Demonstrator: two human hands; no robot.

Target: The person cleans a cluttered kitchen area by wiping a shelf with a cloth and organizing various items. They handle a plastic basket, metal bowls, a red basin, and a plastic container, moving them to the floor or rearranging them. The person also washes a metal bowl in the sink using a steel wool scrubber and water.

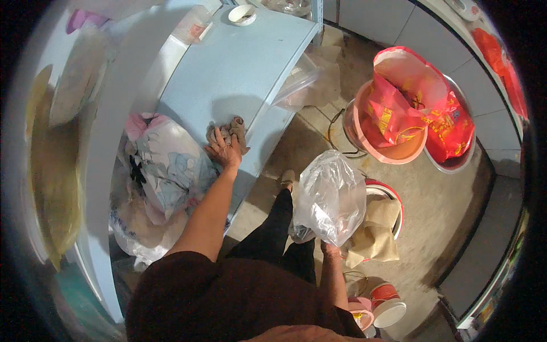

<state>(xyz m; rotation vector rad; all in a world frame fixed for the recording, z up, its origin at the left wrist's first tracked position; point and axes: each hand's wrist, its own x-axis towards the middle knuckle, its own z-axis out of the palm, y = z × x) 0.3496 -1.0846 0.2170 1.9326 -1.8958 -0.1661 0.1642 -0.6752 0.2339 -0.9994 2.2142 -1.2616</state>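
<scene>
My left hand (225, 149) presses a crumpled grey-brown cloth (238, 132) against the light blue shelf (228, 77), its fingers curled over the cloth. Just left of it, a bulging white bag with a blue and pink pattern (171, 157) sits on the same shelf. Down at my right side, my right hand (331, 251) grips the lower end of a clear plastic bag (330, 196), which puffs out above it. Most of that hand's fingers are hidden behind the plastic.
A small white bowl (242, 16) and a clear container (191, 25) stand at the shelf's far end. On the floor to the right are a pink-orange bucket (356, 117) with a red bag (393, 108), a metal basin (470, 151), a tan cloth (376, 228) over a red-rimmed tub, and a red pail (383, 293).
</scene>
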